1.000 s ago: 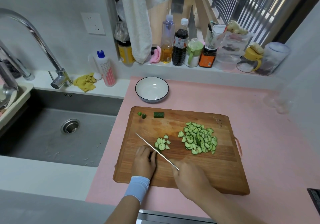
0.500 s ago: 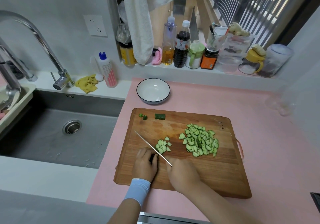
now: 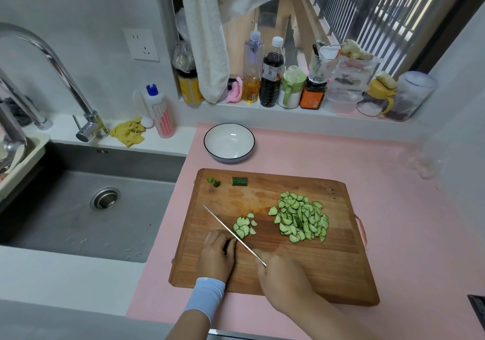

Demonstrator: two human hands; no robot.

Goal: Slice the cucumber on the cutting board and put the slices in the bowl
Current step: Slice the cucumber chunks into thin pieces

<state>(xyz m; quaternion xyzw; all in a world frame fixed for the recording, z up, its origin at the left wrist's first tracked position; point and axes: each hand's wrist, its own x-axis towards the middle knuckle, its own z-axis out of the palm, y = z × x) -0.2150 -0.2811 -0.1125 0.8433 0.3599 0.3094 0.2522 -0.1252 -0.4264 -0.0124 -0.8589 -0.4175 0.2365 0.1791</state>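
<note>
My left hand (image 3: 216, 255) rests on the cutting board (image 3: 315, 268), fingers curled over the cucumber (image 3: 227, 245), which is mostly hidden. The bowl (image 3: 229, 141) stands beyond the board's far edge. The knife (image 3: 233, 234) blade lies against my left fingers, with a small cluster of slices (image 3: 244, 226) just to its right. My right hand (image 3: 283, 279) grips the knife handle. A larger heap of slices (image 3: 301, 219) lies further right on the board.
</note>
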